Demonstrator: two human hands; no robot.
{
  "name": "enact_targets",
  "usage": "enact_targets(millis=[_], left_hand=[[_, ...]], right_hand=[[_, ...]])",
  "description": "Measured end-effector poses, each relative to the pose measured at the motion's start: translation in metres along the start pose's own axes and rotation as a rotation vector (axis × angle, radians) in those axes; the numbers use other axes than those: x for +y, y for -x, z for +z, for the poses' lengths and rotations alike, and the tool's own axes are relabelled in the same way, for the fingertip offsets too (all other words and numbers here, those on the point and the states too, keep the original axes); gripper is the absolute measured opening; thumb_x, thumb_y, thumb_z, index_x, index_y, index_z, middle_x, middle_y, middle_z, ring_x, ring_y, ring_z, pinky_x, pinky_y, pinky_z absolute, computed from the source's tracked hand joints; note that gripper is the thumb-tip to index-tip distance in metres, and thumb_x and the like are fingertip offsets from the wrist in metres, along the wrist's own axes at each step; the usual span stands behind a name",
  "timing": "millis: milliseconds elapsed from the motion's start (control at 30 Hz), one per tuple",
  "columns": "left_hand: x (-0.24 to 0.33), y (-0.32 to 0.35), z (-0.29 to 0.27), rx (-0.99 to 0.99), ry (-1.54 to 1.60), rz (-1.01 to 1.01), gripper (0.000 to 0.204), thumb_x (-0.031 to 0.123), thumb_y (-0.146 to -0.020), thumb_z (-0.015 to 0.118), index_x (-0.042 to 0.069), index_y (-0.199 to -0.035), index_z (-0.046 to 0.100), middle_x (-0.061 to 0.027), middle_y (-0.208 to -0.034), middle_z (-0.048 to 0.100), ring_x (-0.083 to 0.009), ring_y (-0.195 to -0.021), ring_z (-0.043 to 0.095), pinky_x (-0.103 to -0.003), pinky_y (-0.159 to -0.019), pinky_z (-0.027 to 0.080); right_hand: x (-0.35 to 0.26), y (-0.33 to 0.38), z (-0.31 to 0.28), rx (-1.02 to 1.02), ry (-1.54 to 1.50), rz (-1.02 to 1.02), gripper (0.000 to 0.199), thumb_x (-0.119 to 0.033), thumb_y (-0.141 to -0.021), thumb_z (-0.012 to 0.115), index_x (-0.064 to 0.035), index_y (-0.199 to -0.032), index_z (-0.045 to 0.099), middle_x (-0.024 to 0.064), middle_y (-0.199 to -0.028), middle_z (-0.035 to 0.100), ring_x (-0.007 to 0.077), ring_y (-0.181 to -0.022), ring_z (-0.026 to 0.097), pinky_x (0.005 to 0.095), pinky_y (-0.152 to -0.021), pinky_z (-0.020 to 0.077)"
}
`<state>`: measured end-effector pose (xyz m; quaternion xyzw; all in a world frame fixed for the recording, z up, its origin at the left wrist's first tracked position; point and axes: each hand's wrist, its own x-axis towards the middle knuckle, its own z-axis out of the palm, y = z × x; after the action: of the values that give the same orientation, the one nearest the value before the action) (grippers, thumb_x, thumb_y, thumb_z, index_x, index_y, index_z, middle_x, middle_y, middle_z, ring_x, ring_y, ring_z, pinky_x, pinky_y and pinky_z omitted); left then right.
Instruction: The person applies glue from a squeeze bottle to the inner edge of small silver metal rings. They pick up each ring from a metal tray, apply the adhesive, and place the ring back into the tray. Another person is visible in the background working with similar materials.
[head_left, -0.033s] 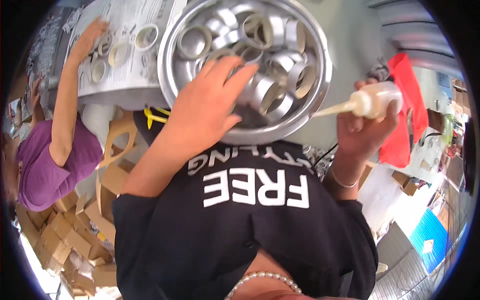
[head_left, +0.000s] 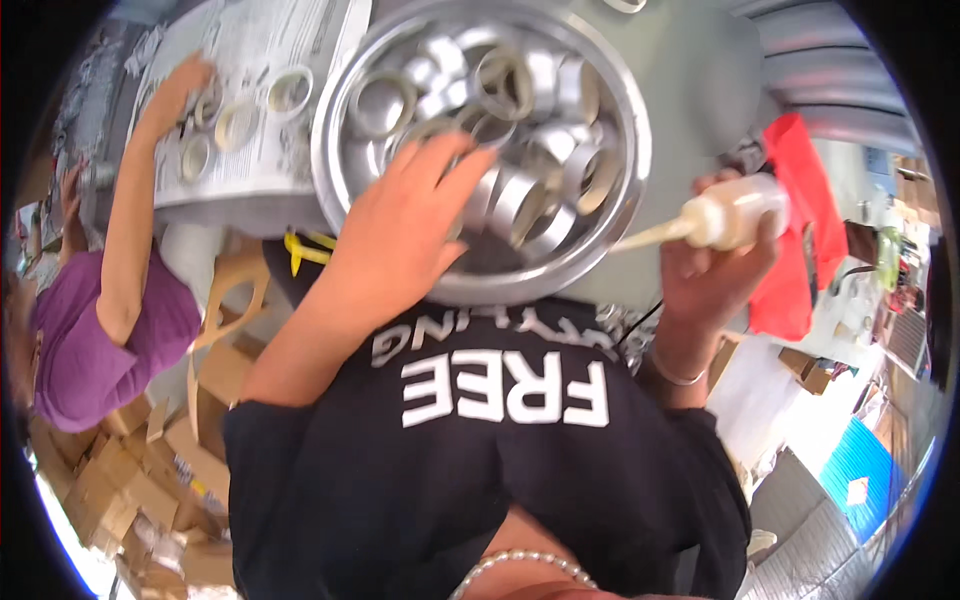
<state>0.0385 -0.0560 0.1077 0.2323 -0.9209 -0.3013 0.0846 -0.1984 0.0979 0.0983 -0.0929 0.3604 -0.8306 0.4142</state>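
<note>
A wide metal basin (head_left: pixel 638 150) holds several short silvery rings (head_left: pixel 384 104) with pale inner walls, lying at different angles. My left hand (head_left: pixel 405 215) reaches over its near left part, fingers spread just above or touching the rings; motion blurs the fingertips. I see nothing gripped in it. To the right of the basin, my right hand (head_left: pixel 715 265) is wrapped round a translucent squeeze bottle (head_left: pixel 735 212) with pale contents. Its long, thin nozzle points left, its tip close to the basin's right rim.
Red cloth or a bag (head_left: pixel 795 230) lies beyond the bottle. At left, printed paper (head_left: pixel 255 150) carries several rings, and a co-worker's hand (head_left: pixel 180 90) reaches there. Yellow plastic pieces (head_left: pixel 305 252) sit by the basin's near left. Cardboard boxes (head_left: pixel 125 490) are piled lower left.
The whole view has shifted slightly, bringing a pale ring in at the top edge. My left hand stays over the rings; my right hand keeps hold of the bottle.
</note>
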Motion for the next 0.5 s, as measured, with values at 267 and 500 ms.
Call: enact_targets(millis=[267, 500], left_hand=[[-0.010, 0.008, -0.003, 0.065, -0.028, -0.061, 0.057, 0.004, -0.070, 0.073, 0.004, -0.123, 0.053, -0.0150, -0.116, 0.052, -0.0335, -0.106, 0.053, -0.040, -0.089, 0.046], [0.005, 0.015, 0.001, 0.004, -0.152, -0.222, 0.066, 0.017, -0.060, 0.084, 0.004, -0.118, 0.056, -0.0119, -0.112, 0.052, -0.0309, -0.106, 0.052, -0.039, -0.089, 0.047]], right_hand=[[0.009, -0.002, 0.003, 0.051, -0.019, -0.038, 0.048, -0.044, -0.093, 0.053, -0.0006, -0.114, 0.051, 0.0180, -0.094, 0.064, 0.0117, -0.042, 0.048, 0.0205, -0.036, 0.0398], [0.009, -0.004, 0.007, -0.083, -0.042, -0.002, 0.045, -0.040, -0.092, 0.056, -0.0004, -0.113, 0.052, 0.0191, -0.095, 0.065, 0.0129, -0.042, 0.050, 0.0221, -0.037, 0.0411]])
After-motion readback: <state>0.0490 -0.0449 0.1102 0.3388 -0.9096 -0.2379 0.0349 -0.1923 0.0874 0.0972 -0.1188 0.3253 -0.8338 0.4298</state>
